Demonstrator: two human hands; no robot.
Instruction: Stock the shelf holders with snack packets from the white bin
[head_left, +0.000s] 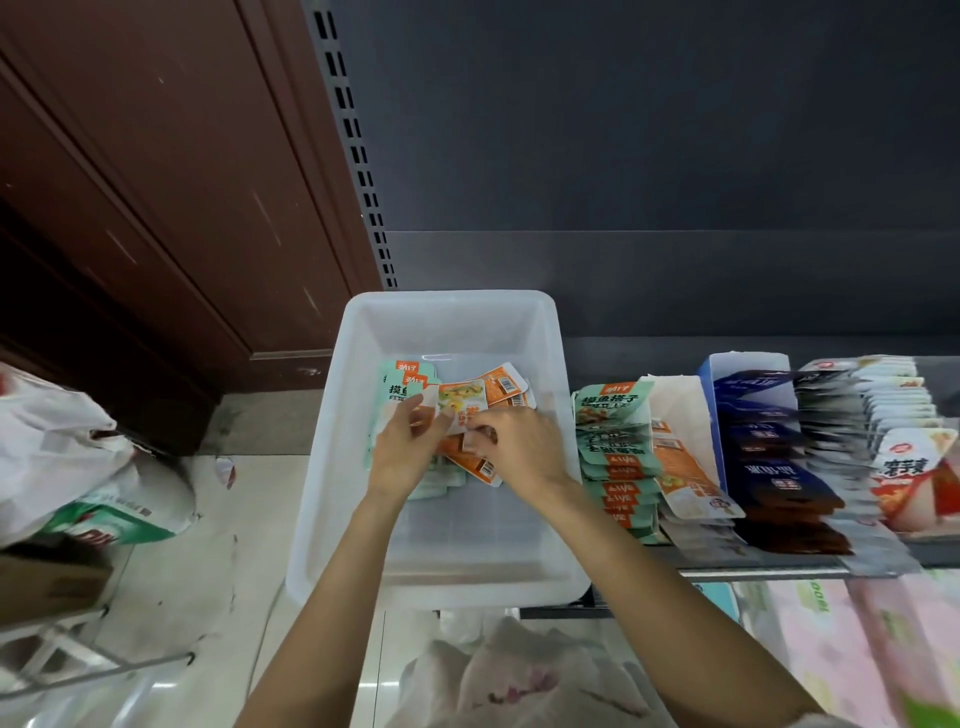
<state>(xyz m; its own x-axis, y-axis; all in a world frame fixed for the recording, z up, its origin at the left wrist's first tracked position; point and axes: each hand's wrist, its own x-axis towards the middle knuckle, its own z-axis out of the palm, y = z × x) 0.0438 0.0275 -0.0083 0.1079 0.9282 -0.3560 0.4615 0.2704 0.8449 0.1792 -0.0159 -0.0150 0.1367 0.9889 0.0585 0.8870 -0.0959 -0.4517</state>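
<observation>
Plastic bags slump on the floor at left. Both hands are down in the white bin — left hand and right hand each pinching the orange snack packet atop the loose pile. Further right, shelf holders already hold rows of packets.

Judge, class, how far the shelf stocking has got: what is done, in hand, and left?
Done: green packets and orange-backed packets already stand in rows on the shelf beside the white bin. In hand: the left hand and right hand grip orange packets inside the bin. Left: green packets and more orange ones lie there.
</observation>
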